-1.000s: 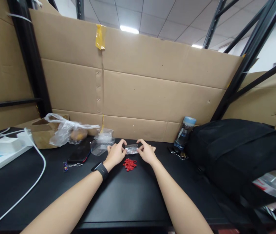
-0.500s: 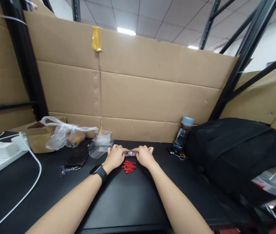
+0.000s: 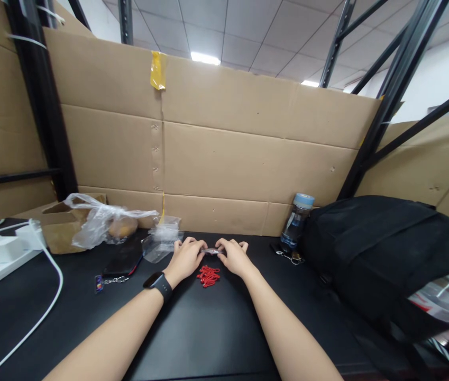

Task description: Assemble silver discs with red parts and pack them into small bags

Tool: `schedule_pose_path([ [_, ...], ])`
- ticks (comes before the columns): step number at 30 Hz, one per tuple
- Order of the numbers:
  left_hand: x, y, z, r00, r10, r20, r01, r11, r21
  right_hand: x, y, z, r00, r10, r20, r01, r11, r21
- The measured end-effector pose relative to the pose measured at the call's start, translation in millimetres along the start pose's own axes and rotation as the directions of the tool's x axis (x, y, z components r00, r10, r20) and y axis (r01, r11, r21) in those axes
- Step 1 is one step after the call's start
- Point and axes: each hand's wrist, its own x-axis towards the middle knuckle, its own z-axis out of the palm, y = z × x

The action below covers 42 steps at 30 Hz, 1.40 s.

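Between my fingertips lies a small clear plastic bag (image 3: 212, 252), held at both ends just above or on the black table. My left hand (image 3: 186, 259), with a dark watch (image 3: 158, 285) on its wrist, pinches the bag's left end. Its right end is in the fingers of my right hand (image 3: 235, 256). What the bag holds is too small to make out. A little pile of red cord loops (image 3: 208, 276) sits on the table just nearer to me than the bag.
Left of my hands are clear plastic bags (image 3: 163, 238), a dark phone (image 3: 123, 259) with a keychain, a tied plastic bag (image 3: 103, 222), a cardboard box (image 3: 63, 230) and a white power strip (image 3: 0, 259). At right stand a bottle (image 3: 295, 222) and a black backpack (image 3: 378, 254).
Both hands have shifted their grip on the small bag: the fingers, earlier stretched along it, now curl and pinch its ends. The view has tilted slightly upward.
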Motion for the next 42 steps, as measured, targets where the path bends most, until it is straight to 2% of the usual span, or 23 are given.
schedule_pose_path([
  [4,3,-3,3,0.995,-0.077,-0.066,0.076,0.997,-0.013,2,-1,-4,0.998,0.057,-0.036,-0.054,0.995,0.089],
  [8,4,-7,4,0.990,-0.123,-0.064,0.120,0.992,-0.042,5,-3,-3,0.993,0.108,-0.039,-0.102,0.986,0.134],
  [15,5,-6,3,0.987,-0.136,-0.082,0.134,0.990,-0.040,6,-4,9,0.979,0.195,-0.059,-0.194,0.981,0.024],
  [22,4,-3,0,0.996,-0.088,0.014,0.088,0.996,-0.008,5,-4,9,0.986,0.162,-0.045,-0.165,0.982,-0.087],
  [27,2,-1,-2,0.998,-0.061,0.022,0.061,0.998,0.017,3,-6,2,0.994,0.093,-0.062,-0.101,0.986,-0.134],
  [33,0,-4,-2,0.999,-0.006,0.051,0.003,0.999,0.047,-2,-8,-5,1.000,-0.002,0.026,0.005,0.995,-0.098],
  [38,-5,-11,-7,0.983,0.059,0.175,-0.066,0.997,0.035,4,-10,-4,0.999,0.026,0.041,-0.018,0.983,-0.185],
  [42,-7,-11,-18,0.964,0.010,0.267,-0.051,0.988,0.143,22,-16,-2,0.997,0.016,0.075,0.005,0.962,-0.272],
])
